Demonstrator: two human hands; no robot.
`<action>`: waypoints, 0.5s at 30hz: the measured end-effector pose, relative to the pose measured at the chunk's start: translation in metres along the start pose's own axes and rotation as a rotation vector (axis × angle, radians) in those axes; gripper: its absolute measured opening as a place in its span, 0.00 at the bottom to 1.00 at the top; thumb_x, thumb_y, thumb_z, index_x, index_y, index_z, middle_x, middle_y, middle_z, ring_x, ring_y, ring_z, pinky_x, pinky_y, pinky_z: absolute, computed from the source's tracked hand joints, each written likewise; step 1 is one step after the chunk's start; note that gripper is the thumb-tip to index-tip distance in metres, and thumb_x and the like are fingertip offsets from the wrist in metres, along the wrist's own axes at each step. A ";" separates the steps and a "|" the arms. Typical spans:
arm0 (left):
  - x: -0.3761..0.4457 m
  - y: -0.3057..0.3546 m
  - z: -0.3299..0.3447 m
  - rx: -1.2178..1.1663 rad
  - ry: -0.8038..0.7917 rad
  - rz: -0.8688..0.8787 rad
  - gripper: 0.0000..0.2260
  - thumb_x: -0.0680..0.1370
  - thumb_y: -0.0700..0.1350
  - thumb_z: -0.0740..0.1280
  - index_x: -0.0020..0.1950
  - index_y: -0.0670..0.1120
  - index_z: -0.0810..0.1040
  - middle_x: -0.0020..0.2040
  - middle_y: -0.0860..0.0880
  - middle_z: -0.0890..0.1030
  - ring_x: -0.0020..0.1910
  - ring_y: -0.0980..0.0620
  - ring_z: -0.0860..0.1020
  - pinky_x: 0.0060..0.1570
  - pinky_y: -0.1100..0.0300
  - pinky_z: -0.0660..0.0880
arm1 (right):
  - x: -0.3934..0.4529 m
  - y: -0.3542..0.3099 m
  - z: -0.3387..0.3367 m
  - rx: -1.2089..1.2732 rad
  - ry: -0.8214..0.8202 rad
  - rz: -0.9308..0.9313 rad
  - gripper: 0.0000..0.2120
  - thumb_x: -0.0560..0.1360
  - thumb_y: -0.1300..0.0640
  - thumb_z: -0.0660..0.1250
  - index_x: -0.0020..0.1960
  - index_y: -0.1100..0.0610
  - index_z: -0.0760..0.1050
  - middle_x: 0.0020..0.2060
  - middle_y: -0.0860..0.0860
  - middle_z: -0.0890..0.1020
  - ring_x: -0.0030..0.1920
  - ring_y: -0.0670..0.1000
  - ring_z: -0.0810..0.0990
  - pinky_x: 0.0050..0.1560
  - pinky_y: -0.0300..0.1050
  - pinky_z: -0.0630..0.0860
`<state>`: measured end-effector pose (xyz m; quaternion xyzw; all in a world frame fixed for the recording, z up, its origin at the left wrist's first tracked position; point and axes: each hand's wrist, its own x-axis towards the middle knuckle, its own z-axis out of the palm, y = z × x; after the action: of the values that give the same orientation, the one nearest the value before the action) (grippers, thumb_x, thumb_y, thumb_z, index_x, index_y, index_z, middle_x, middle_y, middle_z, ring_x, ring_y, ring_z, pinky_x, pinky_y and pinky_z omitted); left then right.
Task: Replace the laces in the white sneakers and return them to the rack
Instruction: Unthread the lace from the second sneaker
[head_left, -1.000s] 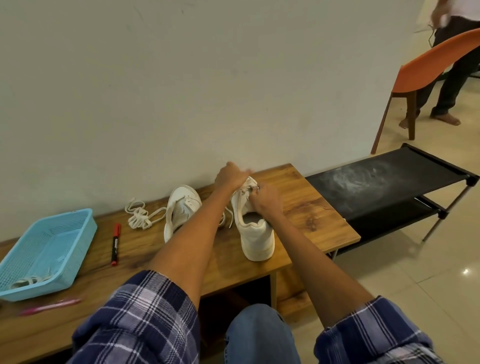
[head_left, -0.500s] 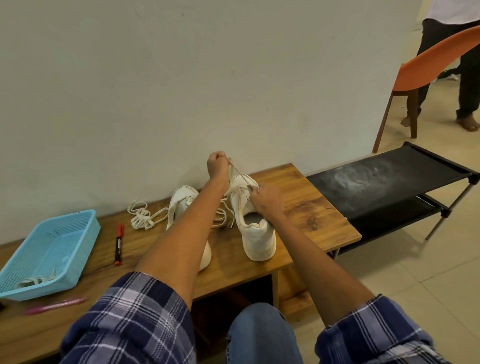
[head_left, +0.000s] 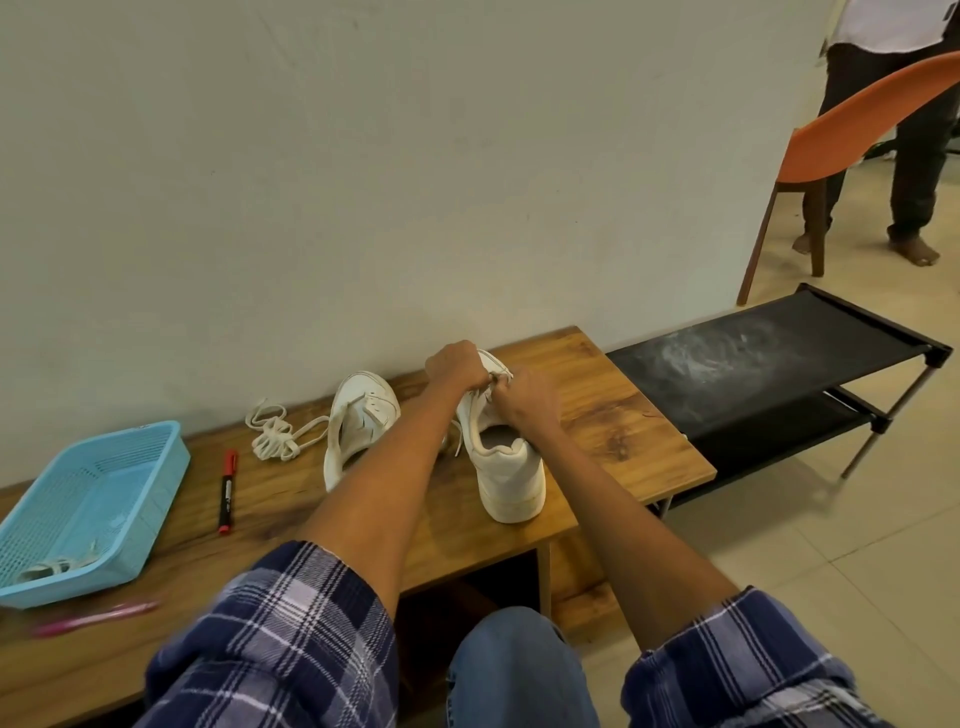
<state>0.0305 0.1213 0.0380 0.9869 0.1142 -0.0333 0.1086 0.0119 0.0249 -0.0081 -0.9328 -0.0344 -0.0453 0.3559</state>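
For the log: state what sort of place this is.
Probably an indoor room, home or office, by a plain wall: a low wooden bench-table, a black two-tier fabric shoe rack and an orange moulded chair stand on a pale tiled floor.

Low wooden bench (head_left: 613, 415) set against the wall. On its top, from the left end: a blue basket (head_left: 156, 467); a pink pen (head_left: 93, 616) near the front edge; a red-capped marker (head_left: 227, 491); a loose bundle of white lace (head_left: 275, 434) near the back edge; two white sneakers, the left sneaker (head_left: 358, 421) and the right sneaker (head_left: 511, 480), toward the right end.
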 end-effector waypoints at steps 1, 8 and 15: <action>0.001 -0.001 0.001 -0.081 -0.034 0.003 0.11 0.75 0.52 0.67 0.48 0.44 0.76 0.46 0.47 0.78 0.49 0.48 0.77 0.45 0.59 0.69 | 0.000 0.001 0.000 -0.010 0.006 -0.004 0.11 0.78 0.56 0.56 0.39 0.60 0.69 0.33 0.53 0.72 0.37 0.52 0.71 0.32 0.43 0.62; -0.004 -0.024 -0.024 -0.623 -0.271 -0.096 0.08 0.73 0.42 0.64 0.34 0.44 0.70 0.31 0.48 0.68 0.28 0.53 0.62 0.28 0.63 0.59 | 0.002 -0.001 0.002 -0.074 0.016 0.030 0.08 0.76 0.58 0.57 0.45 0.60 0.73 0.38 0.54 0.74 0.39 0.52 0.71 0.38 0.45 0.65; -0.003 -0.013 -0.050 -1.009 -0.054 -0.135 0.10 0.77 0.42 0.60 0.36 0.44 0.68 0.31 0.47 0.67 0.28 0.53 0.63 0.28 0.62 0.60 | 0.007 0.001 0.006 0.191 -0.050 -0.069 0.22 0.75 0.55 0.60 0.68 0.56 0.66 0.58 0.57 0.78 0.57 0.59 0.76 0.54 0.50 0.74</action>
<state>0.0270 0.1441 0.0844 0.8007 0.1766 -0.0066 0.5725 0.0192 0.0278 -0.0124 -0.8936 -0.0795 -0.0309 0.4407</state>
